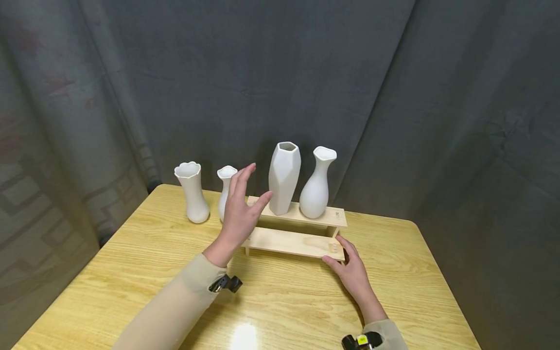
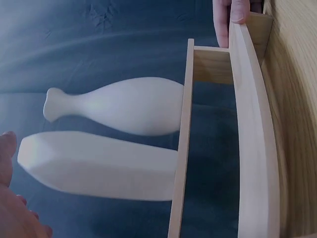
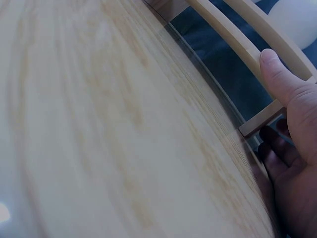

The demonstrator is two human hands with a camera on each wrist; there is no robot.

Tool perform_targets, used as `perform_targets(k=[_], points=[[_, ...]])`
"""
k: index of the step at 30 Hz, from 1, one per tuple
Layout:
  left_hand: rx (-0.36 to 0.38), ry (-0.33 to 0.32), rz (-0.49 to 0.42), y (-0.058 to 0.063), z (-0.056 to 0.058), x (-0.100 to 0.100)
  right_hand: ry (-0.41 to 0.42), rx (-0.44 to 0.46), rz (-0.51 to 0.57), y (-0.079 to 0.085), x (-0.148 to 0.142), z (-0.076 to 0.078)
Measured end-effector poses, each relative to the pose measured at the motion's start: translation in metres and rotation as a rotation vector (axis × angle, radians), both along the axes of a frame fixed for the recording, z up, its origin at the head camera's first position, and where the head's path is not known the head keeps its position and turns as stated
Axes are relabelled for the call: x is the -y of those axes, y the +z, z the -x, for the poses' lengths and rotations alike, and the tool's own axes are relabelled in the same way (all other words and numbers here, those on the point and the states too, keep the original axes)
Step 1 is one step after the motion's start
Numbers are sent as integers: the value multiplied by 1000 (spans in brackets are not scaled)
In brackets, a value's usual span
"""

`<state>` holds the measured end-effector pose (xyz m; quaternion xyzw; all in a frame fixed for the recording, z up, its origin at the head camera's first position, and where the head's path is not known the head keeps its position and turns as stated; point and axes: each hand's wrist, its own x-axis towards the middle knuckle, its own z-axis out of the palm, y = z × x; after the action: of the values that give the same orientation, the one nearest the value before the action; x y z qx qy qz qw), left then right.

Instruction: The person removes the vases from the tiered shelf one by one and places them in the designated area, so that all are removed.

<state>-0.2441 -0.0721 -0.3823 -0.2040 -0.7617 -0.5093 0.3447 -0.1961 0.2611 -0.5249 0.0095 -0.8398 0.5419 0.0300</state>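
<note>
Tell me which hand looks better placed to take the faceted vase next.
The left hand, most likely: it is raised close to the faceted vase, holding nothing, while the right hand holds the right end of the lower shelf.

The left forearm (image 1: 170, 311) slants up and inward, sleeved to the wrist, and the left hand (image 1: 238, 218) stands raised at its end, its fingers (image 1: 242, 182) nearly straight and close together, its thumb (image 1: 263, 200) spread well apart. Lower and to the other side, the right forearm (image 1: 388, 335) reaches forward; the right hand (image 1: 354, 274) is bent into a grip, thumb opposite fingers, though I can't quite tell how tightly the fingertips curl.
</note>
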Motion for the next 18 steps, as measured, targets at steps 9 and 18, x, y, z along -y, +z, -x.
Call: perform_targets(k=[9,18], points=[[29,-46,29,5,5,-24,-1,-8,-3,-1,0,0],[147,-43,-53,6,19,-39,9,-10,1,-1,0,0]])
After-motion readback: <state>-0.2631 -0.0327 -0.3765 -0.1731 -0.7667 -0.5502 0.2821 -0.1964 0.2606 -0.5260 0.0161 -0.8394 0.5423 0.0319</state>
